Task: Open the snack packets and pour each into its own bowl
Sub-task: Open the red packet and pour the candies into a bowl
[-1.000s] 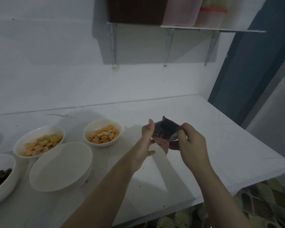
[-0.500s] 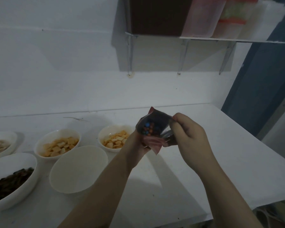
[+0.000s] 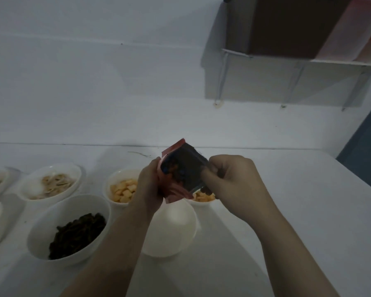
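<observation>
White table (image 3: 308,211), white wall (image 3: 94,82), wall shelf (image 3: 330,62) on metal brackets, brown box (image 3: 291,24), blue door (image 3: 366,138)

Bowls crowd the left of the tabletop (image 3: 308,211), with the empty bowl (image 3: 176,228) right under the hands. The right side is bare and open. A shelf (image 3: 341,62) sticks out high above.

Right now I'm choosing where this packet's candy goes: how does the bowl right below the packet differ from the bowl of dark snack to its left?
The bowl below the packet shows only a bare white inside, while the dark-snack bowl holds a heap of dark brown pieces. The left hand and the packet partly cover the bare bowl; the dark-snack bowl is in full view. Both are white, round and rest on the white counter.
</observation>
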`<state>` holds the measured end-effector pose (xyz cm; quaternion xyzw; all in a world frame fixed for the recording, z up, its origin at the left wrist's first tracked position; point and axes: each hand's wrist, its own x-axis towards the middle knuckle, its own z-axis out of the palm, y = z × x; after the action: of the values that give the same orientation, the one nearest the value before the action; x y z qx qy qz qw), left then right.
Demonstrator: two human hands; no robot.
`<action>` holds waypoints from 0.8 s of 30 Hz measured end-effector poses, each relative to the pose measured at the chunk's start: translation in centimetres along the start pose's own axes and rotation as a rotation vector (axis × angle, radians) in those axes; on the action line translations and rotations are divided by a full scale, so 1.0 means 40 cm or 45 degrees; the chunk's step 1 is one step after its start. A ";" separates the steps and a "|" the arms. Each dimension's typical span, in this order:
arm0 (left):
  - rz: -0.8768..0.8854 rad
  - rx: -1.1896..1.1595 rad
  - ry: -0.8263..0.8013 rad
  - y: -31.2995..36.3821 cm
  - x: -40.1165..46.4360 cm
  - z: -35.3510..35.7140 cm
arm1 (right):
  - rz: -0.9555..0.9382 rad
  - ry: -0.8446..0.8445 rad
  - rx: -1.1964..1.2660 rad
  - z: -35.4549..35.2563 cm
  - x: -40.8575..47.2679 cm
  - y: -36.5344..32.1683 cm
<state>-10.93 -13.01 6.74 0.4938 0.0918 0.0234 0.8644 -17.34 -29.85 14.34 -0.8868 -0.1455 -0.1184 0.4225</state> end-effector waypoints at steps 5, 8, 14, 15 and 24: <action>-0.009 0.052 0.073 0.033 0.031 -0.102 | -0.040 0.076 -0.092 0.089 0.025 -0.065; -0.059 0.090 0.042 0.052 0.048 -0.151 | -0.114 0.170 -0.135 0.141 0.033 -0.103; -0.101 0.214 0.010 0.084 0.067 -0.189 | 0.016 0.299 -0.089 0.214 0.019 -0.130; -0.110 0.238 -0.010 0.090 0.064 -0.195 | 0.033 0.306 -0.099 0.224 0.015 -0.133; 0.221 0.542 0.234 0.115 0.111 -0.271 | 0.198 0.242 0.038 0.247 0.029 -0.137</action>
<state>-8.30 -0.85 4.71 0.6667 0.1301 0.1224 0.7236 -17.36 -18.62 12.59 -0.8737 -0.0373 -0.1665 0.4555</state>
